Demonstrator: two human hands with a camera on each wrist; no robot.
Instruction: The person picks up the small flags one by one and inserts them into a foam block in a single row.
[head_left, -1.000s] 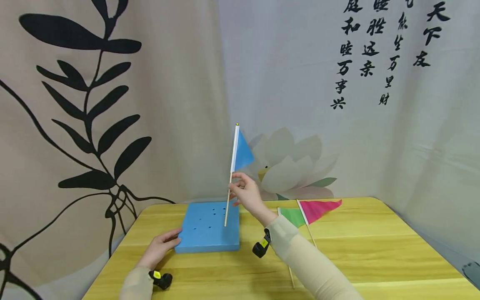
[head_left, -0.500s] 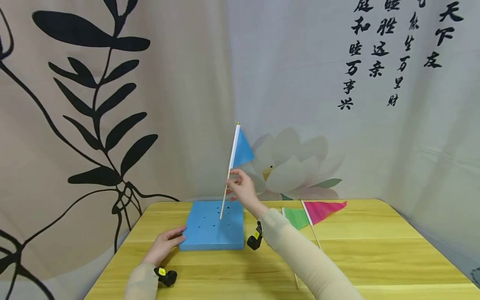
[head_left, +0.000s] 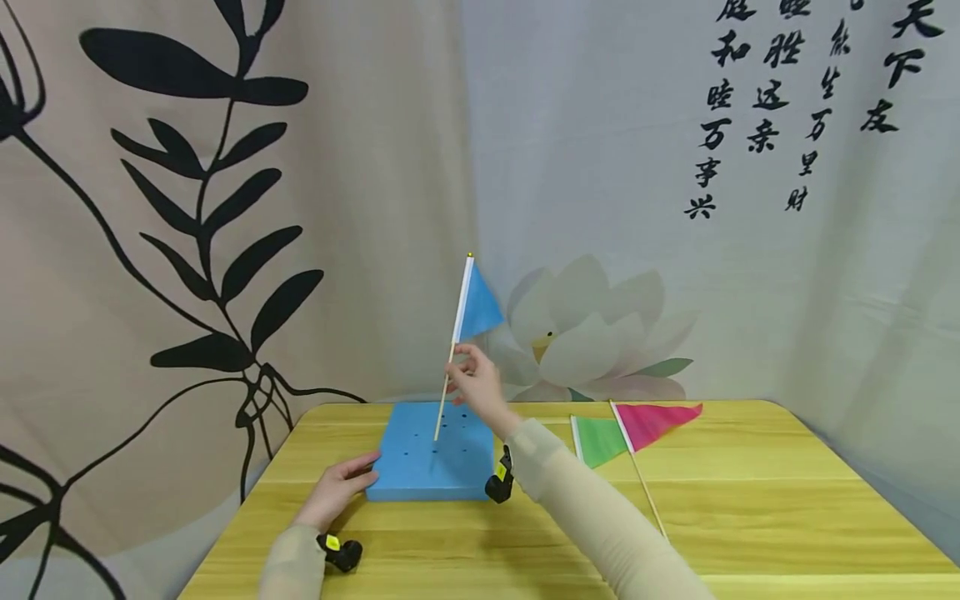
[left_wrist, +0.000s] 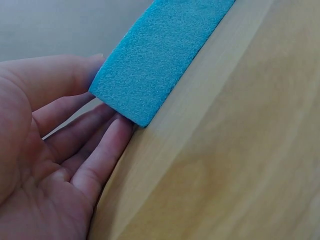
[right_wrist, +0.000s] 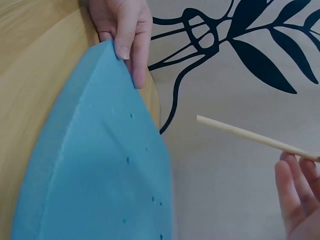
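A blue foam block (head_left: 427,477) with several small holes in its top lies on the table. My left hand (head_left: 336,493) rests against its left side; in the left wrist view the fingers, fairly straight, touch a corner of the foam (left_wrist: 155,60). Above the block, my right hand (head_left: 480,385) pinches the thin wooden stick of a blue triangular flag (head_left: 478,310), held upright with a slight tilt. The right wrist view has the bare lower end of the stick (right_wrist: 250,136) in the air, apart from the foam surface.
Right of the block, a green flag (head_left: 598,440) and a pink flag (head_left: 656,423) lie on the wooden table (head_left: 780,500), partly overlapping. The right forearm covers part of the green flag's stick. A printed curtain (head_left: 390,208) hangs behind the table.
The right hand has carried the blue flag leftward over the block, its stick's lower end now nearer the middle holes. The left hand stays at the block's side. The head view has shifted slightly.
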